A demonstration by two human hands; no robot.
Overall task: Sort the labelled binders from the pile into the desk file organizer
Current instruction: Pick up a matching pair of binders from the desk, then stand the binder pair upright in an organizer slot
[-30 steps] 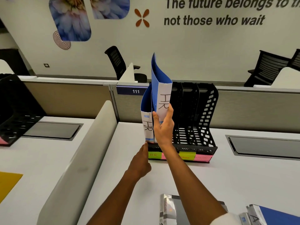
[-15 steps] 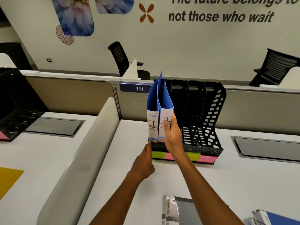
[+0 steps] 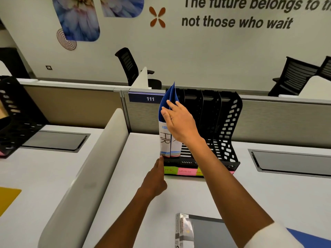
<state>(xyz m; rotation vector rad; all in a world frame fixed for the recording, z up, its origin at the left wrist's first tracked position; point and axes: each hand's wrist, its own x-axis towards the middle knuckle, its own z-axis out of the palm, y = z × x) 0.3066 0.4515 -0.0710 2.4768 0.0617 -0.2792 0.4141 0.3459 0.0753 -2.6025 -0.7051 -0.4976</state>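
Right hand (image 3: 180, 122): straight fingers resting on two blue HR binders (image 3: 165, 140), upright in organizer (image 3: 227, 126) leftmost slot.
Left hand (image 3: 155, 181): curled; extended finger touching organizer's front corner.

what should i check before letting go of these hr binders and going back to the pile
1. Both blue binders down in the leftmost slot of the organizer: ok.
2. Slot tag matches: green note reads HR, near spine reads HR: ok.
3. Second spine's label: cannot tell, right hand covers it.
4. Binders upright: ok, but tops splay and the right hand's fingers rest on them.
5. Organizer steadied: ok, left hand touches its front corner.
6. Other three slots free: ok.
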